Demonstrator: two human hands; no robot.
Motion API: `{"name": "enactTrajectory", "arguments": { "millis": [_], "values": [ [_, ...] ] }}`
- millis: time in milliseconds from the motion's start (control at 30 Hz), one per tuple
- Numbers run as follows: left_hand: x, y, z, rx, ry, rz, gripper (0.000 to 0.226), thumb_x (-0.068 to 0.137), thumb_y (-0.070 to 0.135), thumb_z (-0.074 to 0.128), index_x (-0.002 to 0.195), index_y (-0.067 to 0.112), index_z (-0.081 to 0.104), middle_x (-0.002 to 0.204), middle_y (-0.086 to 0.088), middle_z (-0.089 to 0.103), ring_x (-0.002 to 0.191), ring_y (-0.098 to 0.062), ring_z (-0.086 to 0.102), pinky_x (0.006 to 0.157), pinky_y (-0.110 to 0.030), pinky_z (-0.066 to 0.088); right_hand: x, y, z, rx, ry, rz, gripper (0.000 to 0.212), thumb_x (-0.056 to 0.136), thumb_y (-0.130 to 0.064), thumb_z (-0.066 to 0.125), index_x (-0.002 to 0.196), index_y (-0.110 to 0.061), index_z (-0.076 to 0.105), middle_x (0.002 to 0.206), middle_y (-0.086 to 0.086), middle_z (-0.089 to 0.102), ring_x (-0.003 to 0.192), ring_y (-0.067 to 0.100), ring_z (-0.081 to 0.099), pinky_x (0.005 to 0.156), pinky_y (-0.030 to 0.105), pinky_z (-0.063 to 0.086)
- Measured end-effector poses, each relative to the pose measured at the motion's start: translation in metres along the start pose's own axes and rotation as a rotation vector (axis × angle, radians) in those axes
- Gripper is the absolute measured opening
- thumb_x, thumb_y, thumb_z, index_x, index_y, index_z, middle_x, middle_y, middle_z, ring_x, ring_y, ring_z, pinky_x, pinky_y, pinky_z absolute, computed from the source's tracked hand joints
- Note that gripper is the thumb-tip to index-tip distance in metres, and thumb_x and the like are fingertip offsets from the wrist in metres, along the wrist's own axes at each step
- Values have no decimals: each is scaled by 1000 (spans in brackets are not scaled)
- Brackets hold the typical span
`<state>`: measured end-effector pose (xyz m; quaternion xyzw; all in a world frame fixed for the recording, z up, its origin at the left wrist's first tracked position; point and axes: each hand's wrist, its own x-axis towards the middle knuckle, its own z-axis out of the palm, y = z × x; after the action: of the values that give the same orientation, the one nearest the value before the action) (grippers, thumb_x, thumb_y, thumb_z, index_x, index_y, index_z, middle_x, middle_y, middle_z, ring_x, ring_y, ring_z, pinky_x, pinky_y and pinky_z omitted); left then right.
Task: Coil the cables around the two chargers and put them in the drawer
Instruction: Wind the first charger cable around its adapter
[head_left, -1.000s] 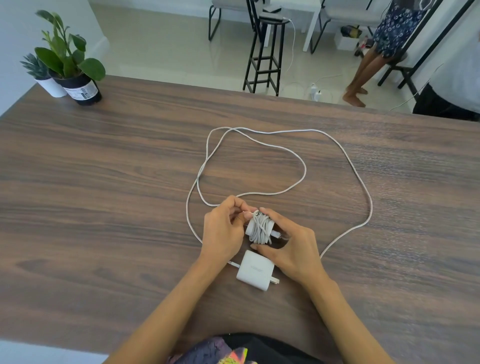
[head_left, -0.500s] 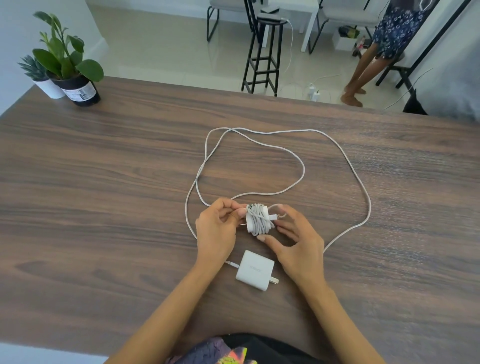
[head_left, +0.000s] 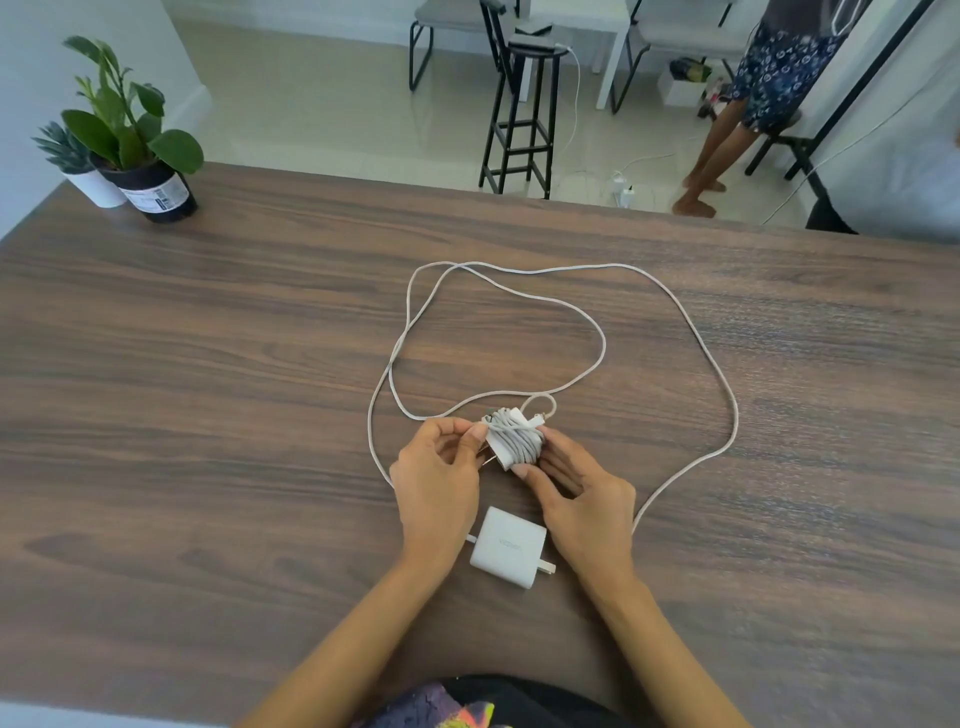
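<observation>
A small white charger (head_left: 515, 439) wrapped in its own cable sits between my hands at the table's middle. My left hand (head_left: 439, 480) pinches its left end; my right hand (head_left: 582, 493) grips its right and lower side with thumb and fingers. A short cable end loops out at its top. A second, larger white charger (head_left: 508, 546) lies flat on the table just below, between my wrists. Its long white cable (head_left: 602, 343) spreads in wide loose loops across the wooden table (head_left: 208, 415). No drawer is in view.
Two potted plants (head_left: 140, 156) stand at the table's far left corner. Beyond the far edge are a black stool (head_left: 519, 114), chairs, a power strip on the floor and a standing person's legs (head_left: 722, 150).
The wrapped charger has moved slightly away from me and turned. My right hand shifted from covering it to gripping its side, and a short cable loop now shows at the top.
</observation>
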<state>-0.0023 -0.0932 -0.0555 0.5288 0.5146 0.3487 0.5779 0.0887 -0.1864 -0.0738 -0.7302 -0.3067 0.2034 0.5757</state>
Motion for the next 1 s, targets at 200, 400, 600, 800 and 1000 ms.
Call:
{"name": "enactTrajectory", "arguments": {
  "millis": [200, 400, 600, 800, 1000],
  "values": [
    [-3, -2, 2, -56, 9, -61, 10, 84, 19, 69, 82, 9, 66, 80, -8, 73, 78, -16, 72, 75, -36, 59, 0, 0, 1, 33, -19, 50, 68, 63, -5, 84, 119, -32, 57, 114, -6, 66, 100, 1, 66, 87, 14, 50],
    [-7, 0, 3, -126, -3, -118, 13, 84, 17, 69, 84, 5, 65, 82, -10, 73, 76, -14, 72, 69, -23, 57, -2, 2, 2, -137, 48, -94, 63, 67, -11, 83, 124, -21, 59, 113, -17, 63, 97, -1, 66, 86, 10, 48],
    [-9, -2, 4, -91, 13, -97, 12, 83, 19, 70, 83, 7, 66, 79, -8, 72, 76, -13, 71, 68, -22, 57, -2, 2, 0, -81, 62, 10, 56, 66, -7, 83, 118, -17, 64, 105, -2, 72, 92, -1, 68, 88, 19, 52],
    [-7, -4, 6, -119, -28, -148, 12, 86, 18, 67, 86, 5, 65, 82, -9, 72, 75, -14, 72, 67, -21, 57, -3, -2, 0, -9, 109, 32, 56, 66, -10, 83, 118, -19, 64, 107, -4, 71, 96, 2, 67, 90, 23, 52],
    [1, -5, 5, -128, -76, -211, 11, 86, 14, 66, 87, 4, 64, 82, -12, 73, 75, -14, 73, 63, -22, 57, 3, -5, -5, 93, 96, 92, 46, 64, -5, 83, 104, -23, 69, 99, -6, 72, 95, 7, 68, 88, 25, 52]
  ]
}}
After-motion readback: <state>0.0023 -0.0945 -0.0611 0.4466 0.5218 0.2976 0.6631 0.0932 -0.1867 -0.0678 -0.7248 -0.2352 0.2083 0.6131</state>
